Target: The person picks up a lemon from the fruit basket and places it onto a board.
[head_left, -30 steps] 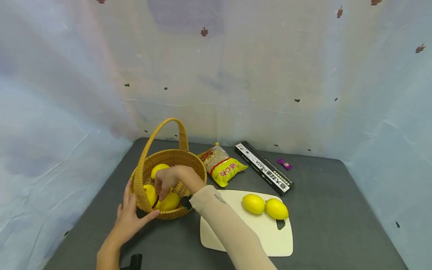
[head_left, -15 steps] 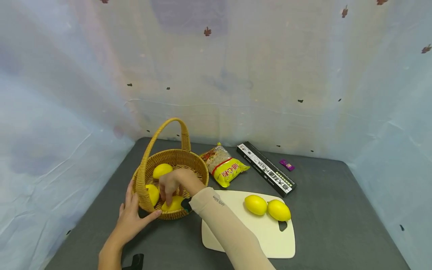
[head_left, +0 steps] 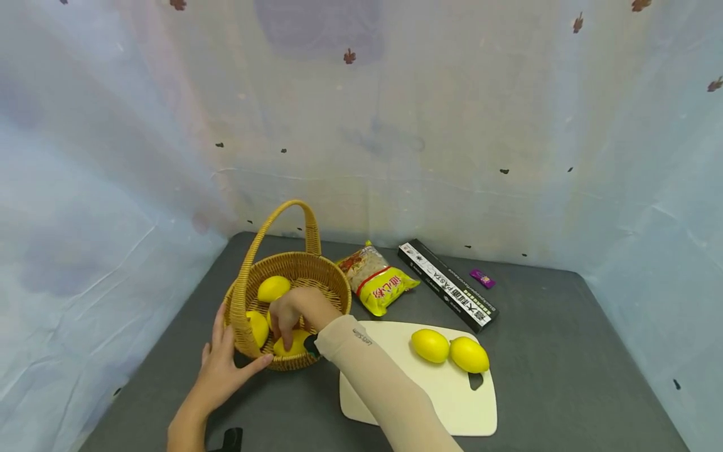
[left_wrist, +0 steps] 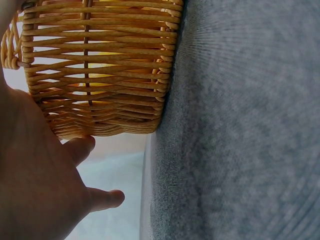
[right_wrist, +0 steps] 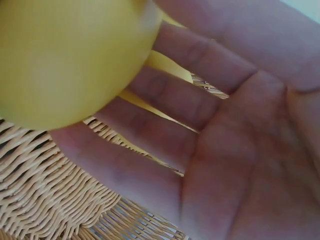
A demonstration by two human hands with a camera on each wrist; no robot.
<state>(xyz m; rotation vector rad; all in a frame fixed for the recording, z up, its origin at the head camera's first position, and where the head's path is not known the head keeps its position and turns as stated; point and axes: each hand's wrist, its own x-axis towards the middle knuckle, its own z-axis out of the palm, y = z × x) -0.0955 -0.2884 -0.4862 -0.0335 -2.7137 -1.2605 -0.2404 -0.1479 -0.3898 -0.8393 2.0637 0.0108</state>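
A wicker basket with a tall arched handle stands at the left of the table. My left hand rests against its outer left side, fingers spread, thumb at the front rim. In the left wrist view, the fingers lie along the basket's woven wall. My right hand reaches inside and holds the front lemon between fingers and thumb. That lemon fills the upper left of the right wrist view. A lemon lies at the back, another lemon at the left; one more is mostly hidden by the hand.
A white cutting board right of the basket bears two lemons. Behind it lie a yellow-labelled food bag, a long black pasta box and a small purple packet. A curtain hangs behind the grey table.
My right hand has shifted slightly right inside the basket, its fingers now over the front lemon. The left hand stays at the basket's side. The head view has swung a little.
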